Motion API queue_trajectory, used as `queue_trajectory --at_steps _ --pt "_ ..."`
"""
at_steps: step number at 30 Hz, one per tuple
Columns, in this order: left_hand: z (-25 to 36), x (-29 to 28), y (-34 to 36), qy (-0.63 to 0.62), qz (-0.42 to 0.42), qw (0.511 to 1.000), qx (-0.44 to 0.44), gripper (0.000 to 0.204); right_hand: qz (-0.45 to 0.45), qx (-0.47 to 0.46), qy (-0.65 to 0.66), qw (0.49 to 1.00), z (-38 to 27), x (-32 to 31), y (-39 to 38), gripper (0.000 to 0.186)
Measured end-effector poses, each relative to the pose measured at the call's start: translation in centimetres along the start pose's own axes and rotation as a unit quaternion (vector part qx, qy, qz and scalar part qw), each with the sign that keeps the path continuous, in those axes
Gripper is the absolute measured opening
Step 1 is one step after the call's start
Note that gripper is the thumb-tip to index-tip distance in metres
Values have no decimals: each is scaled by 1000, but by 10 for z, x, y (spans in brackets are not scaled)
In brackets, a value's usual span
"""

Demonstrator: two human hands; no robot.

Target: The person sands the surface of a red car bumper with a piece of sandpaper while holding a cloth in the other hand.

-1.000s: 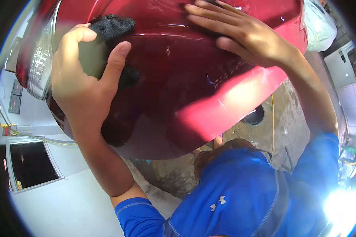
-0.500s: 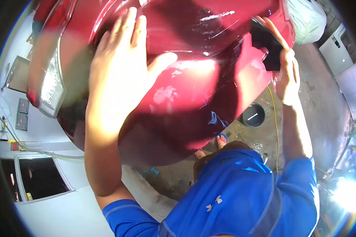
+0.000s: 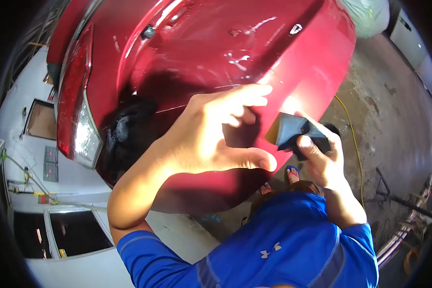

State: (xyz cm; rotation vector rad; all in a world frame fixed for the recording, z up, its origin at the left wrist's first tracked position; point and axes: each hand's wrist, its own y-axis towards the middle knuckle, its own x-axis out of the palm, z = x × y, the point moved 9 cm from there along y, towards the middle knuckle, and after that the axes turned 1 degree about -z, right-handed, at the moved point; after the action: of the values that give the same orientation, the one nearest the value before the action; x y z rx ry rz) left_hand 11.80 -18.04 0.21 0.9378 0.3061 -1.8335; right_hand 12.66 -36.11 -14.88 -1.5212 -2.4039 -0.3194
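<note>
A red car body panel (image 3: pixel 201 192), wet and streaked, fills the middle of the view. Above it, my left hand (image 3: pixel 206 129) is held with its thumb and fingers apart and nothing between them. In my right hand (image 3: pixel 324 161) is a folded dark grey sheet of sandpaper (image 3: pixel 290 132), pinched between thumb and fingers, with a yellowish face toward my left hand. The sheet is near the panel's right edge; whether it touches the panel I cannot tell. Left of my hands is the car's red and clear tail light (image 3: pixel 84 115).
A yellow cord (image 3: pixel 354 134) runs over the concrete floor (image 3: pixel 374 96) on the right. Behind my right hand a dark round container (image 3: pixel 332 128) is mostly hidden. Pale plastic sheeting (image 3: pixel 369 17) bulges at the far right. My sandaled feet (image 3: pixel 293 174) stand below the panel.
My left hand has lifted off the panel and moved right and nearer. My right hand has come nearer and left with the sandpaper, away from the panel's far right side.
</note>
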Motion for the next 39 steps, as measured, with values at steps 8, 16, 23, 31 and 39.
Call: queue_trajectory --at_steps 8,16,23,31,39 --pt "-35 -9 -21 -149 -4 971 -188 26 -33 -36 28 998 5 24 19 28" --pt "-34 6 -17 -200 -50 952 -228 17 24 -59 -48 997 -2 18 9 27" --pt "-31 4 -17 -112 -73 966 -222 8 9 -58 -24 998 0 13 14 20" --pt "-6 14 -30 -26 -34 992 -123 9 -319 120 406 848 25 98 -24 43" --pt "42 -53 -103 416 257 871 49 28 -150 34 49 987 -19 27 27 61"
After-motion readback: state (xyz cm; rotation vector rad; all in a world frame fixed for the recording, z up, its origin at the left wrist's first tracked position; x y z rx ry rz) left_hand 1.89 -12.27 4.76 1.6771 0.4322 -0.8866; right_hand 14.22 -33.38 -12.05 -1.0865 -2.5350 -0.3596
